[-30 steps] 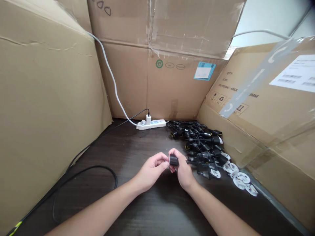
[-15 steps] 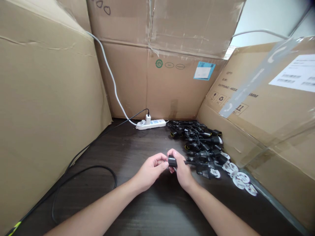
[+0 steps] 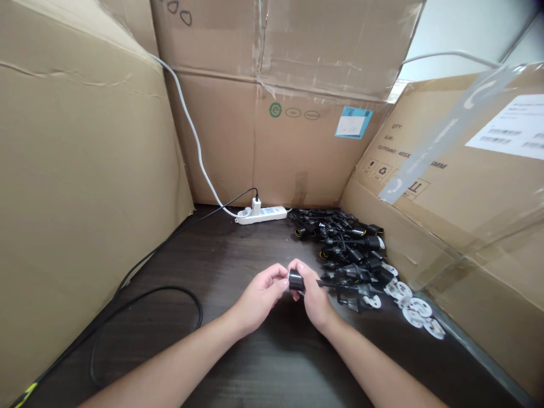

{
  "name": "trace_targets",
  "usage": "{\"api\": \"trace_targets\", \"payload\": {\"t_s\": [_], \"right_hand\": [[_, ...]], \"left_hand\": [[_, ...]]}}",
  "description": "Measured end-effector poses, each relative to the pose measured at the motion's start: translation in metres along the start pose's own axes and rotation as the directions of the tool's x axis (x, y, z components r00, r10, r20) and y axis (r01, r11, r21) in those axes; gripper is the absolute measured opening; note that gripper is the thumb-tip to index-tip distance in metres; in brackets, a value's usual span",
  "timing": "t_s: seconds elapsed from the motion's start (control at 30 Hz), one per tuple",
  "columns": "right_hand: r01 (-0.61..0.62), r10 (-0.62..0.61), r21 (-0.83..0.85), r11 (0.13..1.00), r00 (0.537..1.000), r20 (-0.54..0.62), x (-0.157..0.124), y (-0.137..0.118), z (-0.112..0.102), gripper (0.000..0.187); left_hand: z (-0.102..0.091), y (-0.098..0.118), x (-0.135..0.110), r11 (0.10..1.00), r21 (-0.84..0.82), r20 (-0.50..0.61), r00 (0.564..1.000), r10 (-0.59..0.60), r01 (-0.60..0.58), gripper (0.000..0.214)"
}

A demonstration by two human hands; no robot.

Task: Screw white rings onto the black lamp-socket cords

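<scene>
My right hand (image 3: 315, 297) is wrapped round a black cylindrical part (image 3: 296, 280) whose thin dark stem runs off to the right toward the pile. A pale rim shows at the cylinder's left end. The fingers of my left hand (image 3: 264, 293) are pinched together against that end; whether they also hold some small piece is hidden. Just right of my right hand lie black parts with clear lantern-like housings (image 3: 355, 297), close behind the stem. White round discs (image 3: 419, 309) with small components on them lie farther right.
A heap of black parts (image 3: 352, 243), some with yellow wires, lies at the back right. Against the rear cardboard stands a white power strip (image 3: 272, 213) with a plug in it. A black cable (image 3: 170, 288) loops across the dark table at left. Cardboard boxes (image 3: 97, 170) wall three sides.
The black cylindrical part has turned slightly, so its pale end rim shows more. Both hands have stayed nearly in place, still closed on it.
</scene>
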State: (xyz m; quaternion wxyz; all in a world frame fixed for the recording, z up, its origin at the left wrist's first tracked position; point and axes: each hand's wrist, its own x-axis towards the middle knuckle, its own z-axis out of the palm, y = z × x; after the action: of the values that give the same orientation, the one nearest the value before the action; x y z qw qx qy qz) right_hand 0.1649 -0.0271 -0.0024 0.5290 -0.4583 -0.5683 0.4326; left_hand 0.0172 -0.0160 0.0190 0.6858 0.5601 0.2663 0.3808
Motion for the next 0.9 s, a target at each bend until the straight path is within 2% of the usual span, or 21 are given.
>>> {"api": "trace_targets", "payload": {"t_s": [0.43, 0.53, 0.73, 0.9], "right_hand": [[0.014, -0.012, -0.08, 0.997, 1.0, 0.023, -0.0014, -0.0021, -0.0004, 0.044], [0.019, -0.019, -0.062, 0.998, 1.0, -0.004, -0.0014, -0.0031, -0.0001, 0.044], [-0.004, 0.004, 0.012, 1.0, 1.0, -0.021, 0.0011, -0.0056, 0.0004, 0.044], [-0.031, 0.032, 0.05, 0.998, 0.999, -0.008, 0.0032, -0.0066, 0.0004, 0.049]], "left_hand": [[-0.0041, -0.0077, 0.0027, 0.997, -0.031, -0.026, 0.997, -0.069, 0.068, 0.03], [-0.0035, -0.0062, 0.0013, 0.998, -0.039, -0.009, 0.999, -0.043, 0.043, 0.028], [0.0013, -0.0011, -0.0026, 0.995, -0.043, 0.005, 0.996, 0.085, -0.085, 0.032], [0.0026, -0.0016, -0.0028, 0.996, -0.058, -0.01, 0.998, 0.064, -0.065, 0.034]]}}
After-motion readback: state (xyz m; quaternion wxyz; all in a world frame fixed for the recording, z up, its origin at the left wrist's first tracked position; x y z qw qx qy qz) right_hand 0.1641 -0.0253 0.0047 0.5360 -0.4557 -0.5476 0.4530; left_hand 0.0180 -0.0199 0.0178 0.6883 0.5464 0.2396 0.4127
